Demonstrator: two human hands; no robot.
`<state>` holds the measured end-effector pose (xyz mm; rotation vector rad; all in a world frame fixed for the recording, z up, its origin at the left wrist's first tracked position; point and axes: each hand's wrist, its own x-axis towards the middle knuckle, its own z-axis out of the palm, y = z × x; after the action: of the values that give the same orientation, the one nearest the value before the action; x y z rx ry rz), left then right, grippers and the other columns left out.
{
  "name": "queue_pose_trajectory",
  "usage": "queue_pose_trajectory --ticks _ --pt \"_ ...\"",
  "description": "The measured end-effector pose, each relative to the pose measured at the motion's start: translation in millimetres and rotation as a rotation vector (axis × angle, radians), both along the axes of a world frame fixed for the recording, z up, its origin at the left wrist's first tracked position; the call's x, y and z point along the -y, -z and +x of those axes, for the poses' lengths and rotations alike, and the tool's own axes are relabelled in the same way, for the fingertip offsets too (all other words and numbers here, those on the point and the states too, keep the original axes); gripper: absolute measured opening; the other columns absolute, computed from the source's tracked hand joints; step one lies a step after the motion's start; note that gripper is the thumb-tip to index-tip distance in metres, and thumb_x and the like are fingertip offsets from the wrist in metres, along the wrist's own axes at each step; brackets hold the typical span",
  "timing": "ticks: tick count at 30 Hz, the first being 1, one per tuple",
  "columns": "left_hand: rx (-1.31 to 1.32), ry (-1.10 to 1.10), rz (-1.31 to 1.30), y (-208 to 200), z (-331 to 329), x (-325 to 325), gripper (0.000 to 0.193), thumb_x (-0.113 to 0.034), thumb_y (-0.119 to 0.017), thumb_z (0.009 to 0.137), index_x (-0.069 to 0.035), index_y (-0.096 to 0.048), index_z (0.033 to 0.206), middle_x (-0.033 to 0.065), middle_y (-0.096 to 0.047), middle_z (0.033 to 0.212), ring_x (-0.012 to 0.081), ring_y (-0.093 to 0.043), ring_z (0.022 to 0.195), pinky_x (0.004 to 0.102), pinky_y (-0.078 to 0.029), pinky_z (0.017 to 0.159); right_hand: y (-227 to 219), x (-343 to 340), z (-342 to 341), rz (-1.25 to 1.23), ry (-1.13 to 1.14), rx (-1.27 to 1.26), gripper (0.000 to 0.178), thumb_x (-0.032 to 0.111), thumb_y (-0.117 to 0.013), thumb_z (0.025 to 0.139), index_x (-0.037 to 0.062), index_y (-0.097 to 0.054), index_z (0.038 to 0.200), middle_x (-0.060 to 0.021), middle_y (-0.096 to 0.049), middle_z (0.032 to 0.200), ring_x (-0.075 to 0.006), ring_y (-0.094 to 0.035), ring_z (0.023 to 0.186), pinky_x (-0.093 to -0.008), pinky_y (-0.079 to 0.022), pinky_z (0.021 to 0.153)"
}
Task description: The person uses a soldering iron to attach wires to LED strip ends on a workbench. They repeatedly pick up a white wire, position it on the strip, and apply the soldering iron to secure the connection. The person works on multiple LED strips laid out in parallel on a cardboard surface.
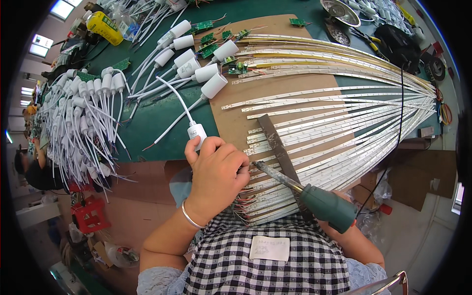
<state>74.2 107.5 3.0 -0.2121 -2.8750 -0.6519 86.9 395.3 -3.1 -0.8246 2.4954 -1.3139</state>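
My left hand [219, 169] is closed, thumb and fingers around a white cylindrical plastic housing [197, 132] with a white cable rising from it. Its curled fingers also reach the wired ends of the LED strips [275, 196]; what is pinched there is hidden. In my right hand [345, 196], partly hidden behind the handle, is a soldering iron [328, 206] with a green handle. The iron's dark tip points left, close to my left fingers and the strip ends. A dark flat bar [279, 152] lies across the strips.
Several white housings with cables [214, 86] lie beyond my left hand, with a large pile [83, 108] further left. Small green circuit boards [208, 50] sit on the brown cardboard [290, 29]. A metal dish [340, 12] stands far right. A black cord [400, 113] hangs over the strips.
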Motion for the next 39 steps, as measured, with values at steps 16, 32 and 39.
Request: queue_pose_trajectory --ticks 16,32,39 --pt "0.001 0.013 -0.027 -4.0 -1.0 -1.4 0.009 -0.011 -0.069 0.066 -0.014 -0.061 0.07 -0.003 -0.056 0.076 0.0204 -0.051 0.09 0.0479 -0.025 0.094 0.1 -15.0 5.8 -0.304 0.202 0.38 0.024 0.005 -0.057 0.084 -0.0017 -0.06 0.107 -0.0098 -0.063 0.093 -0.0177 -0.064 0.075 -0.0293 -0.052 0.066" --pt "0.03 0.087 -0.008 -6.3 -0.9 3.3 0.01 -0.009 -0.066 0.068 -0.012 -0.06 0.075 -0.0007 -0.055 0.073 0.0196 -0.052 0.076 0.037 -0.033 0.088 9.0 -16.2 14.4 -0.331 0.277 0.272 0.046 0.035 -0.056 0.088 0.0005 -0.052 0.119 -0.0046 -0.06 0.073 -0.0083 -0.05 0.056 -0.021 -0.036 0.05" --pt "0.034 0.16 -0.119 -30.1 -5.6 52.4 0.023 -0.009 -0.063 0.072 -0.012 -0.063 0.095 0.006 -0.06 0.1 0.0254 -0.053 0.106 0.0471 -0.025 0.103 4.0 -24.4 12.0 -0.427 0.315 0.358 0.039 0.022 -0.055 0.088 -0.002 -0.053 0.118 -0.0072 -0.061 0.071 -0.0095 -0.05 0.055 -0.0224 -0.039 0.05"
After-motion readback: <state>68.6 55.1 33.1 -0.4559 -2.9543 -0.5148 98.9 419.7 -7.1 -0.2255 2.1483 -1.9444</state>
